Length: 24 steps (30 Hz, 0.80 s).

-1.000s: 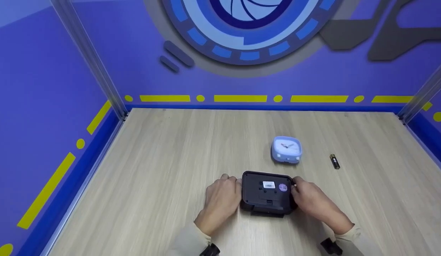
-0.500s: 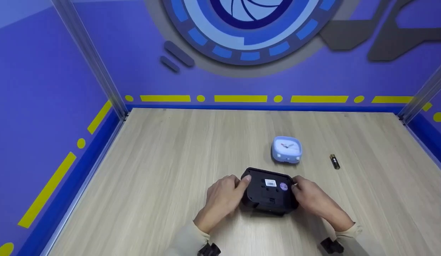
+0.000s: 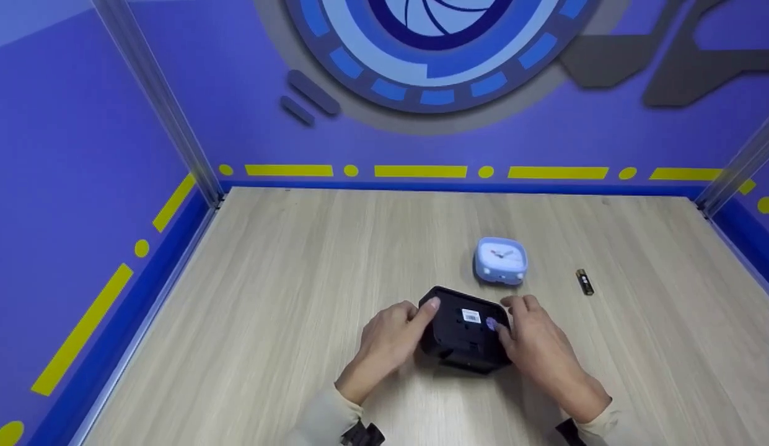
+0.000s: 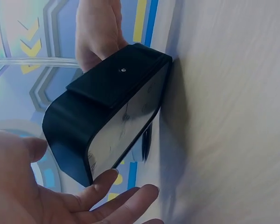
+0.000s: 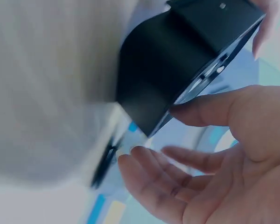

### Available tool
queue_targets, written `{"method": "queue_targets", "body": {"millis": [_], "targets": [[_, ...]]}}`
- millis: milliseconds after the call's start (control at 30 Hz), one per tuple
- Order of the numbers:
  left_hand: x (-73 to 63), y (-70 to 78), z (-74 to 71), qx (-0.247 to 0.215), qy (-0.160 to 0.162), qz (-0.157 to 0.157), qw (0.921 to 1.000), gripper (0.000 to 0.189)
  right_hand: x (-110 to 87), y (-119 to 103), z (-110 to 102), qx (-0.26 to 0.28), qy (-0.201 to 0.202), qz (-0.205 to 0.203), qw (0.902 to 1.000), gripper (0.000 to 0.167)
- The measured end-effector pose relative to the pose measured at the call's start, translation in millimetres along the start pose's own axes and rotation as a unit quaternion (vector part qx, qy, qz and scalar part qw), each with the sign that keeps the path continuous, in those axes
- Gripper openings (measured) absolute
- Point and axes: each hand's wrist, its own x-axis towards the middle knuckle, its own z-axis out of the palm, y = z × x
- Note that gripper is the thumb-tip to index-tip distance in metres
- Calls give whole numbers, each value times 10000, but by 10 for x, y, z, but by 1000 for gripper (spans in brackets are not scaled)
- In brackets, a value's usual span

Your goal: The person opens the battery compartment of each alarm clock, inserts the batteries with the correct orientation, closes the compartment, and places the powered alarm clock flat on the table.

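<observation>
A black clock [image 3: 458, 341] is tilted over the table, its back with a white barcode label and a purple sticker facing up. In the left wrist view its pale dial [image 4: 126, 121] faces down toward the wood. My left hand [image 3: 391, 337] grips the clock's left side, thumb on the back and index finger at the front rim. At the right side, my right hand [image 3: 542, 344] touches the back's edge with its thumb. In the right wrist view, this hand's fingers [image 5: 154, 182] are spread below the clock's corner, apart from it.
A light blue alarm clock [image 3: 500, 261] stands just beyond the black one. Farther right lies a single black and gold battery [image 3: 584, 282] on the wooden table [image 3: 297, 266]. Blue-purple panels [image 3: 235, 111] wall in the table at the back and sides.
The left thumb has come up onto the clock's back, and the clock has tilted with its left far corner raised. The right hand's fingers have loosened from the right edge, its thumb moving onto the back.
</observation>
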Motion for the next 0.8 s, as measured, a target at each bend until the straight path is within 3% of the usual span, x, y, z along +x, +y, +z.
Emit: {"method": "queue_targets", "body": {"millis": [133,367,800], "targets": [[7,-1,-15,-61,26,97,9999,56,-46,-104,-4,-228,134,-372,9990,18],[-9,11,-21,-63,175,357,9992,51,-84,-171,-33,-367,-216,-237,9988,26],[-29,58,-35,-471,323,740,9956,31,-85,-153,-8,-64,-293,-164,9994,19]]}}
